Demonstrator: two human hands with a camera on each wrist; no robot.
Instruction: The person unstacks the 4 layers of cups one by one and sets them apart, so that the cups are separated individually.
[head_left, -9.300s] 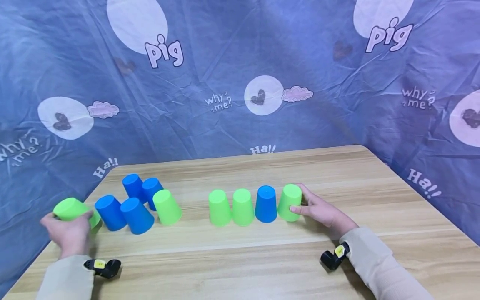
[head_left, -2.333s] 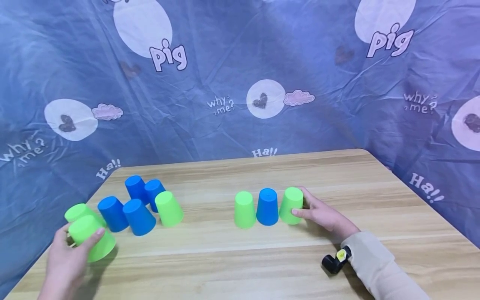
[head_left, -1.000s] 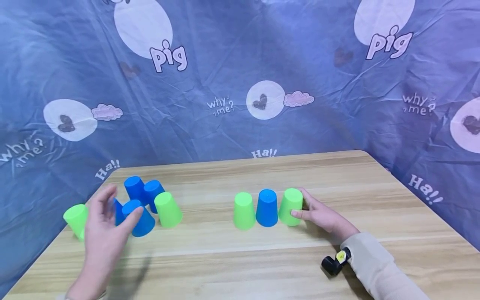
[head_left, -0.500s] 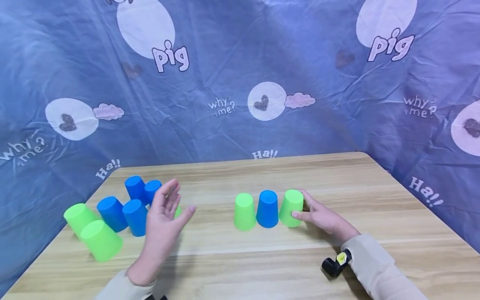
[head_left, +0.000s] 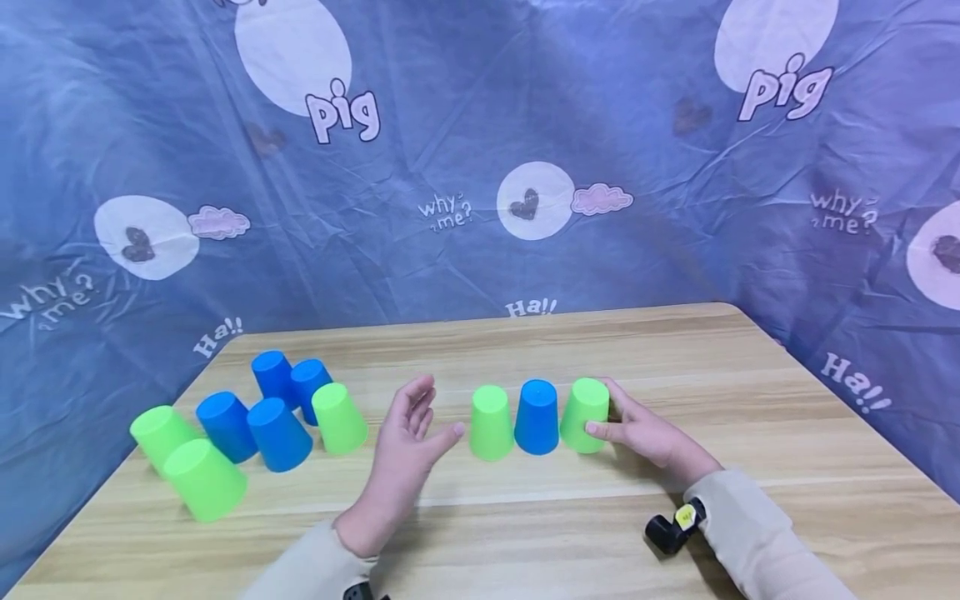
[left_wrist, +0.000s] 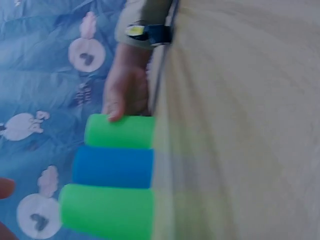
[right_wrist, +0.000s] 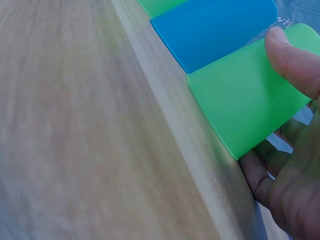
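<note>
Three upside-down cups stand side by side in a row: a green cup (head_left: 491, 423), a blue cup (head_left: 536, 418) and a rightmost green cup (head_left: 585, 417). My right hand (head_left: 647, 427) grips that rightmost cup, thumb on its near side; the right wrist view shows the thumb (right_wrist: 290, 57) against the green wall. My left hand (head_left: 405, 450) hangs just left of the row, fingers parted from the thumb and holding nothing. It is apart from the left green cup (left_wrist: 107, 211), whose side shows in the left wrist view.
On the left stands a cluster of upside-down cups: several blue cups (head_left: 279, 435), a green cup (head_left: 339, 419) at its right, and two green cups (head_left: 204, 481) at its left front. They stand on a wooden table (head_left: 525, 533), with a printed blue cloth (head_left: 420, 108) behind.
The row's former leftmost green cup now stands at the cluster's left front, released by my left hand. That hand has swung right to the row. My right hand keeps its grip in place.
</note>
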